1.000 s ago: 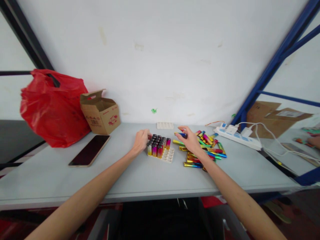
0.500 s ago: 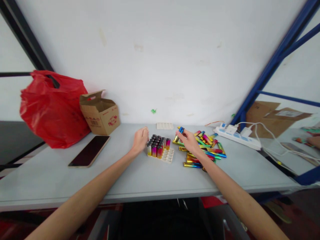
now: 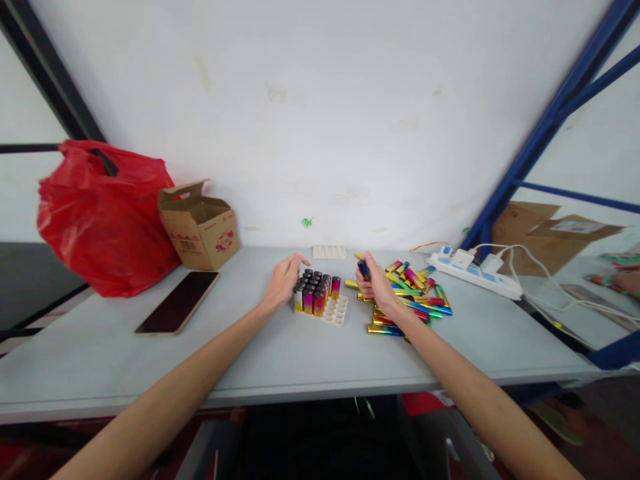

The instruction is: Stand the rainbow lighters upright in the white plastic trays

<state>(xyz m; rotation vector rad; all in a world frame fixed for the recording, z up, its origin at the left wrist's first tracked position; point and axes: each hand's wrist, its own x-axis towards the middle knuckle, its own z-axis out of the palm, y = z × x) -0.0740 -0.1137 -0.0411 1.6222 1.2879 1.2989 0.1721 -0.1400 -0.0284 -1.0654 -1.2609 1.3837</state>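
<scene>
A white tray with round holes stands on the table, its left part filled with upright black-topped metallic lighters. At the tray's left edge is my left hand, its index finger stretched out and nothing visible in it. My right hand is closed around a dark blue lighter, which it holds upright right of the tray. Its fingers cover the lower part of that lighter. Beside and under my right forearm lies a loose pile of shiny coloured lighters.
A second white tray rests against the wall. On the left are a phone, an opened carton and a red plastic bag. A power strip with cables lies at the right, near a blue frame. Another person's hand shows far right.
My right hand has turned the lighter from slanted to upright and wrapped its fingers round it. My left hand's fingers have loosened from a closed shape, the index finger reaching out.
</scene>
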